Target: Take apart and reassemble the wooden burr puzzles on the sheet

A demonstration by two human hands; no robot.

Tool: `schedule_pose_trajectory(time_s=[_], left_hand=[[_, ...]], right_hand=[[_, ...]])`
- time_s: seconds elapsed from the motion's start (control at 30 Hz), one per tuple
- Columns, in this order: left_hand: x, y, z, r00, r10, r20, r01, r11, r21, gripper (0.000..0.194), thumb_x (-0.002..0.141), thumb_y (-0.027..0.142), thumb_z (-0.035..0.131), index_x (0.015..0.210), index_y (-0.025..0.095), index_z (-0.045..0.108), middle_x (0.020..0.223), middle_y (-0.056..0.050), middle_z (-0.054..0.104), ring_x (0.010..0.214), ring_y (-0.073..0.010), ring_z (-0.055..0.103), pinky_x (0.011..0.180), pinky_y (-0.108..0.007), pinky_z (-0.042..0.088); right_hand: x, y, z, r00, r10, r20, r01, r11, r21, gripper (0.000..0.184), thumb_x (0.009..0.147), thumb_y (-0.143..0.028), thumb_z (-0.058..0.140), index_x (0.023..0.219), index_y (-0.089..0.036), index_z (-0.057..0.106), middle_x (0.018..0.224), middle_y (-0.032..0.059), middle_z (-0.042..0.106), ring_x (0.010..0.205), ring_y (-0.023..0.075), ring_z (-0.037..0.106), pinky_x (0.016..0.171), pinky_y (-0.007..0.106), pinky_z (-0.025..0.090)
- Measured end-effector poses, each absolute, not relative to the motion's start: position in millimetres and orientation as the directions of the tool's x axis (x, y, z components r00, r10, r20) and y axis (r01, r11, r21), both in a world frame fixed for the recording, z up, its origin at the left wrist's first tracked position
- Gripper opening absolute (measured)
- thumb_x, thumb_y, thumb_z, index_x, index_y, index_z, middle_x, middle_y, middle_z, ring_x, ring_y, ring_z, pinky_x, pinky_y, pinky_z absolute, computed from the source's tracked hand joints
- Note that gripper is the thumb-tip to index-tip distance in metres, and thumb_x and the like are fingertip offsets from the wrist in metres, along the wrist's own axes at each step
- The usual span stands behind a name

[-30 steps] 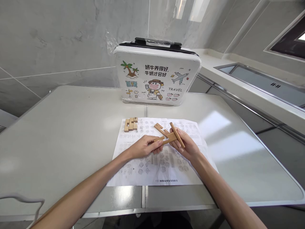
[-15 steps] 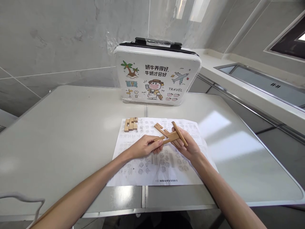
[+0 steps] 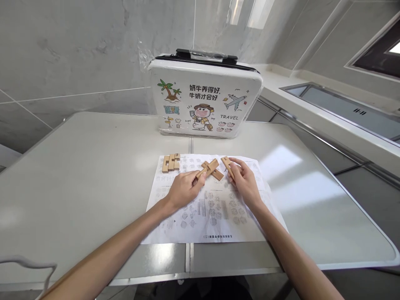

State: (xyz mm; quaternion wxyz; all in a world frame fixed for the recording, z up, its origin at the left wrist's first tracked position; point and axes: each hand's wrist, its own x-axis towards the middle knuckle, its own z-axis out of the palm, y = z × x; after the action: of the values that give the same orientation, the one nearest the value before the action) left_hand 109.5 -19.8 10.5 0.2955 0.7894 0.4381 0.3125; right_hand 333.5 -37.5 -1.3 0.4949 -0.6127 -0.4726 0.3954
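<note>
My left hand (image 3: 185, 189) is closed, its thumb and fingers pinching one end of a notched wooden puzzle piece (image 3: 213, 166). That piece crosses over a second wooden puzzle piece (image 3: 218, 175) in an X; I cannot tell whether the two interlock or whether the lower one rests on the paper. To the right, apart from them, my right hand (image 3: 246, 180) grips another wooden puzzle piece (image 3: 226, 163) with a small dark mark near its upper end. Beneath both hands lies a printed instruction sheet (image 3: 190, 233) with rows of small diagrams.
Several wooden puzzle pieces (image 3: 171, 163) sit grouped on the sheet's upper left corner. A white cartoon-printed case (image 3: 178, 121) in clear plastic stands at the back of the light folding table (image 3: 103, 166). A pale cable (image 3: 28, 261) lies at the lower left.
My right hand has drawn one piece away to the right, off the pieces in my left hand. The remaining two now lie crossed at my left fingertips.
</note>
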Motion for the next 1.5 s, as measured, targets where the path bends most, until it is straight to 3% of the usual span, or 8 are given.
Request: schedule_pose_trajectory(time_s=[0.07,0.2,0.37,0.57,0.93,1.23,1.5], left_hand=[[109,-19,7,0.379,0.869,0.317,0.604,-0.492,0.627,0.048,0.109,0.040,0.041,0.069,0.018,0.056,0.059,0.001,0.058,0.050,-0.0113,0.046,0.053,-0.027,0.030],[106,-18,2,0.381,0.832,0.403,0.754,-0.532,0.386,0.045,0.108,0.036,0.041,0.074,0.017,0.062,0.061,-0.002,0.063,0.047,-0.0123,0.047,0.050,-0.027,0.024],[103,-16,2,0.381,0.853,0.358,0.839,-0.481,0.254,0.046,0.108,0.035,0.041,0.074,0.016,0.066,0.061,-0.004,0.068,0.046,-0.0137,0.049,0.050,-0.029,0.021],[103,-14,4,0.369,0.857,0.358,0.859,-0.462,0.221,0.046,0.105,0.034,0.045,0.070,0.016,0.070,0.059,-0.003,0.069,0.045,-0.0143,0.051,0.050,-0.029,0.024],[102,-14,4,0.382,0.859,0.342,0.849,-0.472,0.237,0.049,0.103,0.035,0.047,0.063,0.017,0.067,0.053,-0.003,0.065,0.044,-0.0140,0.050,0.050,-0.028,0.026],[102,-13,6,0.363,0.903,0.229,0.888,-0.410,0.209,0.026,0.102,0.037,0.049,0.093,0.019,0.064,0.067,-0.003,0.072,0.053,-0.0195,0.062,0.054,-0.030,0.037],[103,-12,10,0.338,0.924,0.179,0.915,-0.367,0.166,0.026,0.101,0.035,0.046,0.115,0.016,0.057,0.068,-0.004,0.072,0.058,-0.0247,0.069,0.053,-0.031,0.038]], right_hand=[[332,-38,-5,0.245,0.969,0.039,0.329,-0.045,-0.943,0.053,0.101,-0.056,0.055,0.139,-0.021,0.060,0.074,-0.0006,0.064,0.069,0.0197,0.059,0.066,0.032,0.046],[331,-38,-10,0.242,0.960,0.141,0.543,-0.014,-0.840,0.048,0.103,-0.047,0.049,0.139,-0.019,0.062,0.098,0.0079,0.074,0.087,0.0244,0.067,0.075,0.036,0.050],[328,-40,-9,0.222,0.954,0.201,0.710,-0.016,-0.704,0.044,0.105,-0.044,0.043,0.136,-0.020,0.064,0.104,0.0097,0.077,0.090,0.0269,0.069,0.079,0.040,0.048],[326,-40,-11,0.193,0.949,0.250,0.783,0.005,-0.623,0.043,0.106,-0.042,0.040,0.132,-0.019,0.065,0.110,0.0122,0.078,0.093,0.0284,0.071,0.080,0.040,0.049],[325,-41,-11,0.145,0.959,0.242,0.780,0.040,-0.625,0.035,0.103,-0.036,0.046,0.127,-0.021,0.067,0.110,0.0108,0.078,0.096,0.0285,0.071,0.080,0.040,0.051],[324,-42,-12,0.094,0.976,0.196,0.743,0.063,-0.667,0.037,0.102,-0.037,0.048,0.131,-0.021,0.064,0.102,0.0079,0.077,0.085,0.0247,0.069,0.077,0.039,0.052],[324,-42,-14,0.103,0.964,0.246,0.785,0.073,-0.615,0.036,0.102,-0.037,0.048,0.129,-0.019,0.064,0.104,0.0091,0.075,0.091,0.0257,0.069,0.079,0.039,0.052]])
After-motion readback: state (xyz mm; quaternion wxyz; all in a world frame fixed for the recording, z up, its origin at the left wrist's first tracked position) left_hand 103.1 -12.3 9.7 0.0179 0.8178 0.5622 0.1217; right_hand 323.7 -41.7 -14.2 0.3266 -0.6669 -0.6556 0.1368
